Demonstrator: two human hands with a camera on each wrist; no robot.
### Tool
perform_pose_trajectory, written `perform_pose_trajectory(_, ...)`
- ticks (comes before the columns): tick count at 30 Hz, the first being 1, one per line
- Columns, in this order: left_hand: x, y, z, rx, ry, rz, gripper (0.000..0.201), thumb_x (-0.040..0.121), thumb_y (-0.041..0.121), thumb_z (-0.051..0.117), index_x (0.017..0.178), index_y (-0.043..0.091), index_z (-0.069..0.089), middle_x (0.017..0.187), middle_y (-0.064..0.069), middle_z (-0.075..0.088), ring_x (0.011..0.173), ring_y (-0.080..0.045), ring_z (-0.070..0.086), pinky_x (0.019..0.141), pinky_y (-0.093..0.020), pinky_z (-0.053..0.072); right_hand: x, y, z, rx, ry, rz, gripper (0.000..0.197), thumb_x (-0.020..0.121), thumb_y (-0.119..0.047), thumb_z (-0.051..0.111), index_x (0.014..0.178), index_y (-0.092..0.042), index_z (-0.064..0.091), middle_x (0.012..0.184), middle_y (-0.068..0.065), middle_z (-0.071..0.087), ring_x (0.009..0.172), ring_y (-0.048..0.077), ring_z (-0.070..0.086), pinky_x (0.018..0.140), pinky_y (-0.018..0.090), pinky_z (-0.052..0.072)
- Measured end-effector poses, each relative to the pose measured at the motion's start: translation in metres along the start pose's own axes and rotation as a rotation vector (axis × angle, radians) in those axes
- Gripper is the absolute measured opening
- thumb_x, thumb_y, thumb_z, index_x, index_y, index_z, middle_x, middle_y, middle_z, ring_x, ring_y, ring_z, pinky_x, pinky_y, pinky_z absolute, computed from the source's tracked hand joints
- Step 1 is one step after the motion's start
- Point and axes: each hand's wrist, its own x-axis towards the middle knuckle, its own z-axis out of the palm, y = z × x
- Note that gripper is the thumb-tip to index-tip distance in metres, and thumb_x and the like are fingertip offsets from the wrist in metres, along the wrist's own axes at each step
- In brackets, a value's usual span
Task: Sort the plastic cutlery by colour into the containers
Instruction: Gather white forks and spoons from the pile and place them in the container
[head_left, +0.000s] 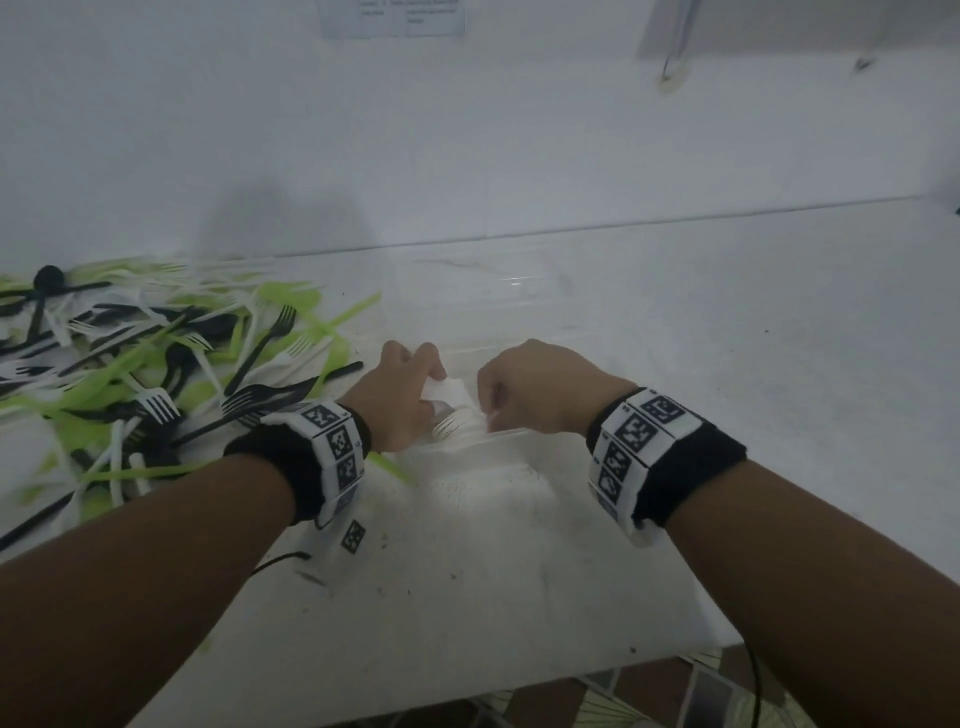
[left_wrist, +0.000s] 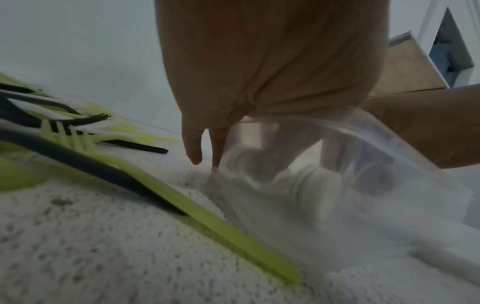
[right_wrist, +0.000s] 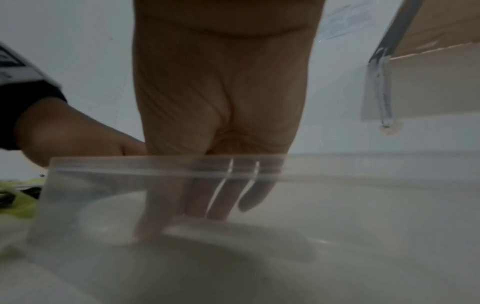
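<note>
A clear plastic container (head_left: 498, 440) sits on the white counter in front of me. My left hand (head_left: 415, 400) and right hand (head_left: 519, 395) both reach into it and hold a small bundle of white cutlery (head_left: 456, 400), fork tines toward me. In the left wrist view the left hand (left_wrist: 219, 144) has two fingers outside the container wall (left_wrist: 389, 144) and the others inside on the blurred white pieces (left_wrist: 306, 181). In the right wrist view the right hand (right_wrist: 221, 201) points its fingers down behind the container rim (right_wrist: 130, 164). A mixed pile of green, black and white cutlery (head_left: 156, 364) lies to the left.
A second clear container (head_left: 498, 291) stands just behind the first. A green knife (left_wrist: 207, 222) and a black handle (left_wrist: 91, 164) lie close to my left wrist. The counter's front edge (head_left: 623, 660) is near, and a wall rises behind.
</note>
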Motion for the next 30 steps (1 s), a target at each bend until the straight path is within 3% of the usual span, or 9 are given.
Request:
perform_pose_trajectory(4,0.0,-0.004,-0.005,-0.11,-0.047,-0.03,0.029,0.1,0.027,0.059,0.126,0.021,0.048,0.128,-0.004,0.034,0.094,-0.018,0.054,0.079,-0.028,0.04,0.007,-0.011,0.006,0.004,0.021,-0.017,0.011,0.083,-0.035,0.081,0.085,-0.026,0.075,0.086,-0.014,0.061,0.084,0.013,0.06,0.08,0.029,0.051)
perform_pose_trajectory(7,0.001,-0.008,-0.006,-0.079,-0.099,-0.021,0.015,0.101,0.019,0.055,0.116,0.017,0.052,0.133,-0.005,0.038,0.121,-0.025,0.043,0.1,-0.033,0.039,0.009,-0.013,0.007,0.022,0.038,0.001,0.014,0.082,-0.038,0.082,0.086,-0.026,0.075,0.09,-0.012,0.064,0.086,0.014,0.06,0.079,0.031,0.052)
perform_pose_trajectory(10,0.0,-0.008,-0.01,-0.098,-0.151,-0.078,0.059,0.084,0.042,0.077,0.13,0.029,0.044,0.13,0.002,0.031,0.114,-0.022,0.049,0.1,-0.038,0.045,0.012,-0.015,0.008,0.01,0.041,0.004,0.02,0.079,-0.04,0.082,0.079,-0.025,0.068,0.084,-0.01,0.068,0.08,0.015,0.063,0.075,0.031,0.054)
perform_pose_trajectory(12,-0.001,-0.009,-0.012,-0.015,-0.187,-0.057,0.075,0.078,0.046,0.082,0.135,0.03,0.037,0.131,0.001,0.029,0.109,-0.022,0.051,0.097,-0.04,0.049,0.015,-0.018,0.008,0.003,0.047,0.001,0.026,0.076,-0.041,0.084,0.075,-0.024,0.064,0.081,-0.009,0.067,0.076,0.013,0.061,0.069,0.03,0.05)
perform_pose_trajectory(16,0.002,-0.006,-0.009,0.016,-0.167,-0.084,0.068,0.08,0.032,0.079,0.132,0.03,0.036,0.131,-0.004,0.029,0.099,-0.028,0.056,0.086,-0.041,0.053,0.014,-0.017,0.008,0.027,0.058,-0.009,0.028,0.075,-0.043,0.085,0.079,-0.022,0.067,0.081,-0.009,0.068,0.076,0.011,0.06,0.067,0.028,0.046)
perform_pose_trajectory(22,0.003,-0.005,-0.003,0.001,-0.148,-0.134,0.061,0.078,0.033,0.075,0.124,0.035,0.035,0.13,-0.004,0.029,0.099,-0.032,0.057,0.089,-0.047,0.054,0.006,0.001,0.0,0.084,-0.036,-0.034,0.023,0.078,-0.029,0.087,0.095,-0.028,0.072,0.093,-0.014,0.067,0.088,0.01,0.063,0.081,0.028,0.052)
perform_pose_trajectory(24,0.003,-0.005,-0.004,0.016,-0.149,-0.138,0.061,0.077,0.036,0.074,0.123,0.037,0.034,0.131,-0.004,0.029,0.102,-0.032,0.057,0.091,-0.047,0.054,0.006,0.009,-0.001,0.099,-0.042,-0.006,0.021,0.077,-0.025,0.088,0.091,-0.03,0.072,0.092,-0.014,0.067,0.088,0.011,0.063,0.082,0.03,0.054)
perform_pose_trajectory(27,0.003,-0.004,-0.004,0.068,-0.139,-0.138,0.063,0.075,0.043,0.075,0.122,0.039,0.033,0.131,-0.004,0.031,0.103,-0.034,0.056,0.094,-0.046,0.051,0.005,0.011,0.003,0.095,0.013,0.029,0.02,0.075,-0.027,0.088,0.078,-0.028,0.068,0.086,-0.014,0.068,0.083,0.01,0.063,0.077,0.03,0.054)
perform_pose_trajectory(30,0.003,-0.001,-0.002,0.107,-0.115,-0.135,0.067,0.077,0.047,0.078,0.126,0.035,0.035,0.131,-0.004,0.032,0.104,-0.033,0.056,0.097,-0.045,0.048,0.007,0.006,0.003,-0.002,0.039,0.017,0.021,0.075,-0.032,0.085,0.08,-0.024,0.067,0.083,-0.012,0.067,0.079,0.009,0.061,0.067,0.023,0.045)
